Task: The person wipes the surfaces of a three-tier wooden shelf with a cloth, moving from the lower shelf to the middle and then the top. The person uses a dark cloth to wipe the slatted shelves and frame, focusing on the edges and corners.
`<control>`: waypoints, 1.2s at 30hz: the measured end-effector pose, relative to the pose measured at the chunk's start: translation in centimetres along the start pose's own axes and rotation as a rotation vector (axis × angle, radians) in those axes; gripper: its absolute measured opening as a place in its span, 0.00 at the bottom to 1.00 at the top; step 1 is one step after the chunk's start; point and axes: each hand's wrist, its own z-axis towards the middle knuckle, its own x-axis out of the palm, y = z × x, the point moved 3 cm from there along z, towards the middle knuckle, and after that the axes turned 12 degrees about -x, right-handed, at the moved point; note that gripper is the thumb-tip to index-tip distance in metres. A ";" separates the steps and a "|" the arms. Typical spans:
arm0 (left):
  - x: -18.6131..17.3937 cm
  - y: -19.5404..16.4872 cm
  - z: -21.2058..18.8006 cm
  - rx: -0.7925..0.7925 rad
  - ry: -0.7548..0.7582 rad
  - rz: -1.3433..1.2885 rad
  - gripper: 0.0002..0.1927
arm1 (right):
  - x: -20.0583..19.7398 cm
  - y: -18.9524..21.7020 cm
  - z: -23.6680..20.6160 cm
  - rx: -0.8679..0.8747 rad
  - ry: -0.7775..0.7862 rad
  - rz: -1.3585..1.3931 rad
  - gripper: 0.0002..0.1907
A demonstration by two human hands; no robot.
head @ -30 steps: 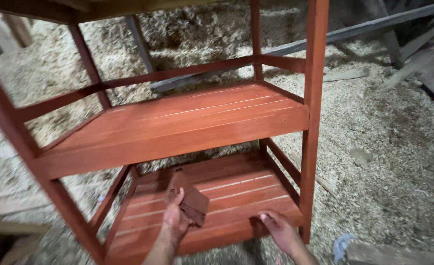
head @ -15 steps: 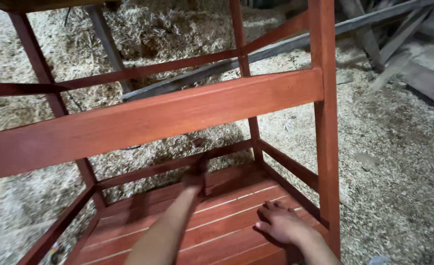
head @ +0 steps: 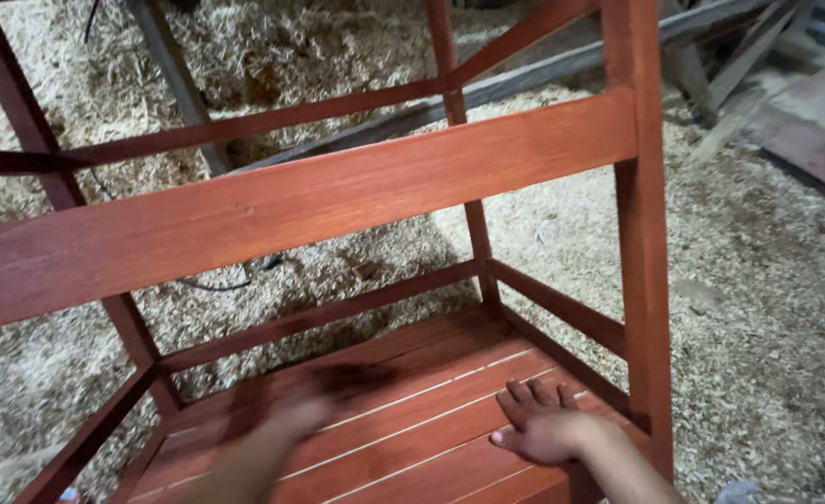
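Observation:
A red-brown wooden shelf frame (head: 338,201) stands on a floor covered in wood shavings. I look under its middle rail at the slatted bottom shelf (head: 431,411). My left hand (head: 286,425) is a motion blur over the left of those slats, gripping a dark brown pad (head: 352,378) that shows only as a smear at the fingertips. My right hand (head: 543,429) lies flat on the slats near the front right post (head: 646,280), fingers spread, holding nothing.
Wood shavings (head: 767,308) cover the floor all around. Loose planks and boards (head: 786,112) lie at the back right. A dark cable (head: 216,280) runs through the shavings behind the frame. A grey post (head: 174,75) leans at the back left.
The view has dropped below the middle shelf, which now shows edge-on. My left hand has swept with the pad across the bottom slats; my right hand has moved from the shelf's front edge to lie flat on the slats.

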 end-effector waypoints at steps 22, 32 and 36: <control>5.8 -3.0 8.4 -0.378 -0.016 -0.063 0.31 | 0.4 1.0 0.9 0.014 0.023 -0.109 0.46; 7.7 -23.6 18.0 0.084 -0.139 -0.326 0.30 | -0.3 1.2 0.6 0.055 0.054 -0.064 0.47; 7.1 -18.7 17.3 0.132 -0.115 -0.284 0.29 | -0.1 1.2 0.7 0.049 0.040 -0.057 0.47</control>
